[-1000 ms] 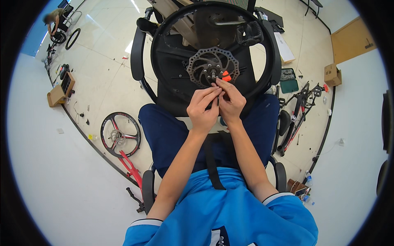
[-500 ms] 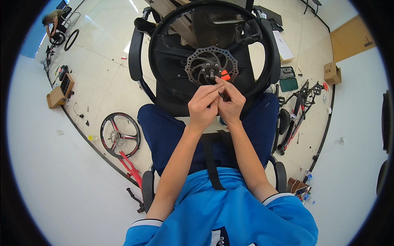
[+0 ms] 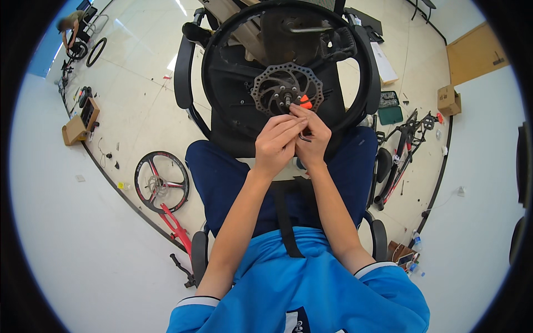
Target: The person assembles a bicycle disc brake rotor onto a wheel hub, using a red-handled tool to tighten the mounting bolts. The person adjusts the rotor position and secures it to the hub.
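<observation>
A bicycle wheel (image 3: 208, 83) lies on the black office chair in front of me, its silver disc brake rotor (image 3: 261, 91) facing up with an axle at its centre. Just below the rotor my left hand (image 3: 273, 142) and my right hand (image 3: 315, 137) meet, fingers closed around a small black hex key (image 3: 305, 137). The key's bent end pokes out between the hands; the rest is covered by fingers. My right fingertips reach up close to the axle. Beside the axle sits a bright orange-red piece (image 3: 306, 102).
Chair armrests (image 3: 184, 72) flank the wheel. On the floor at left lie a three-spoke wheel (image 3: 162, 182), a red frame part (image 3: 176, 225) and an open cardboard box (image 3: 75, 132). At right are a green tool case (image 3: 391, 115) and a bicycle frame (image 3: 405, 150). Another person (image 3: 75, 28) works far left.
Between my hands the hex key has turned, and its bent end now shows more, lower against my right hand. My hands stay close together near the axle.
</observation>
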Demonstrator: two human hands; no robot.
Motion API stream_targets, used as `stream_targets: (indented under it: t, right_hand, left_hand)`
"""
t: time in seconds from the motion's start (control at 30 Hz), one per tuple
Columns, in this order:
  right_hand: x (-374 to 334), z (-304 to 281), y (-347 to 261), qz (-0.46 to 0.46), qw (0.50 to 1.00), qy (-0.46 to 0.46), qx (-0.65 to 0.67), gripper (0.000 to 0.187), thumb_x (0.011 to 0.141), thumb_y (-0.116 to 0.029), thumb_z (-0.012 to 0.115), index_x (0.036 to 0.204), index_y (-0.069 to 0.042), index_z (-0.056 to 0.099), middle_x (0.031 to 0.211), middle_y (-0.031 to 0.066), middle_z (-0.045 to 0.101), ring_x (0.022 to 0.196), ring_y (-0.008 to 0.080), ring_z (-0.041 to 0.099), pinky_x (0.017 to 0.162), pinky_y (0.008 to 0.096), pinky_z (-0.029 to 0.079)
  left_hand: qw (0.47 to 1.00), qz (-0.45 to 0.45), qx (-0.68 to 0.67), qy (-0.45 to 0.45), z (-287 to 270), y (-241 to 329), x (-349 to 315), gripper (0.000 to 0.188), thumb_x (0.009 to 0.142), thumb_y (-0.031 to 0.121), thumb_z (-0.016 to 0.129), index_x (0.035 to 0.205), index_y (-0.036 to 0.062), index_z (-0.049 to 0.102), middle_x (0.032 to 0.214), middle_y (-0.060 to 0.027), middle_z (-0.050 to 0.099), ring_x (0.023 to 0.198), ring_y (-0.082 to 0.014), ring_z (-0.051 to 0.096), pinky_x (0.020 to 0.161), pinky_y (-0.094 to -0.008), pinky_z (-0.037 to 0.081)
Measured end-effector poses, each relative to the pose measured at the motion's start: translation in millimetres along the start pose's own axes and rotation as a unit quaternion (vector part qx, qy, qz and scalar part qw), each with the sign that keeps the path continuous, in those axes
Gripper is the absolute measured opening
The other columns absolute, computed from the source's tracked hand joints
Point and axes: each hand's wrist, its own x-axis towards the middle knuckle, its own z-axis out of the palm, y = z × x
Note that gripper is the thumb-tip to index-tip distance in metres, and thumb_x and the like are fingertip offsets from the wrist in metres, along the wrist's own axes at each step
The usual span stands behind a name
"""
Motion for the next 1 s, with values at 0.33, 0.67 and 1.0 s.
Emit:
stream_targets:
  t: [0.33,0.67,1.0]
  right_hand:
    - [-6.7,4.7,6.3,0.03,0.998,0.045,0.028,0.033,0.074,0.01,0.065,0.105,0.002,0.074,0.1,0.0157,0.075,0.086,0.0258,0.074,0.074,0.0292,0.058]
    - [0.3,-4.0,1.3,0.031,0.999,-0.002,0.017,0.032,0.077,0.007,0.063,0.107,0.003,0.073,0.103,0.0184,0.075,0.094,0.0283,0.075,0.082,0.0333,0.058]
    - [1.4,6.8,7.8,0.041,0.998,0.016,-0.051,0.021,0.079,0.001,0.072,0.101,0.001,0.073,0.096,0.0143,0.07,0.08,0.0244,0.071,0.066,0.0315,0.055]
  left_hand:
    - [0.998,-0.048,0.001,0.051,6.1,-2.1,-0.4,0.03,0.068,-0.013,0.074,0.095,0.0003,0.077,0.089,-0.0093,0.076,0.088,-0.0263,0.072,0.08,-0.0346,0.059]
    - [0.999,0.007,-0.025,-0.027,4.2,-3.9,-0.7,0.033,0.07,-0.014,0.07,0.099,-0.0005,0.077,0.097,-0.0094,0.075,0.098,-0.0285,0.07,0.085,-0.0358,0.058]
    - [0.999,0.029,0.009,-0.015,5.5,-3.6,3.6,0.028,0.067,-0.011,0.074,0.094,-0.0012,0.074,0.096,-0.0091,0.071,0.091,-0.0281,0.068,0.082,-0.037,0.057]
